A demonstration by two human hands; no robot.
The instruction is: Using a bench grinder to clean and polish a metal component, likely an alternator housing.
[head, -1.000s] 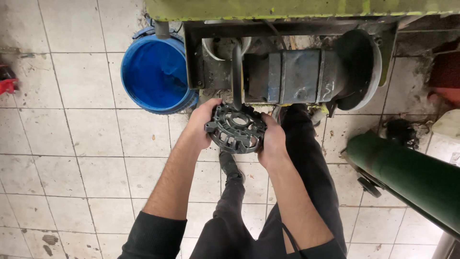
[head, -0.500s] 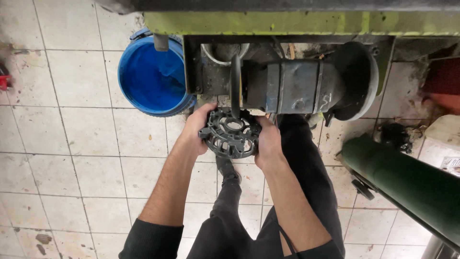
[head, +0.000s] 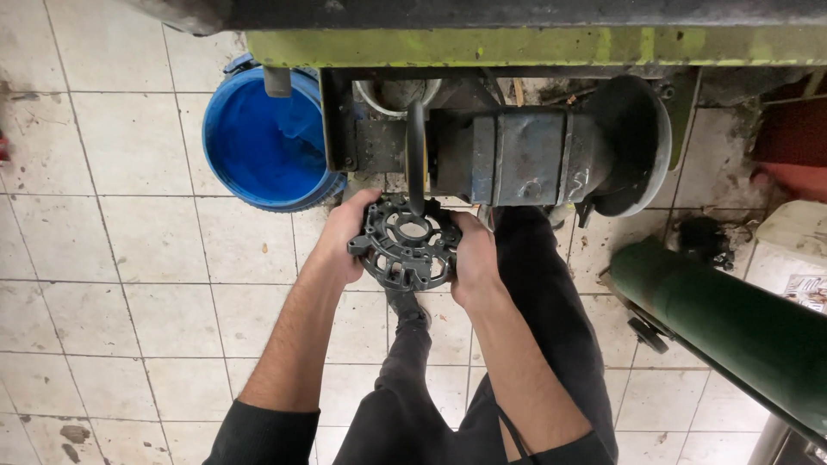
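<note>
A round dark metal casting (head: 405, 244) with spokes and a central hole is gripped on both sides. My left hand (head: 345, 234) clasps its left rim and my right hand (head: 472, 256) clasps its right rim. The casting is held flat just under a thin dark grinding wheel (head: 417, 157), whose lower edge reaches down to the casting's central opening. The wheel belongs to a grey-blue bench machine (head: 525, 153) mounted under a yellow-green frame (head: 517, 47). My dark trouser legs show below the hands.
A blue plastic bucket (head: 267, 142) stands on the tiled floor left of the machine. A dark green cylinder (head: 732, 314) lies slanted at the right. A white container (head: 797, 250) and a reddish object (head: 788, 142) sit at the far right.
Both hands have lifted the casting slightly closer to the wheel, which now overlaps its central opening. The view has shifted downward a little.
</note>
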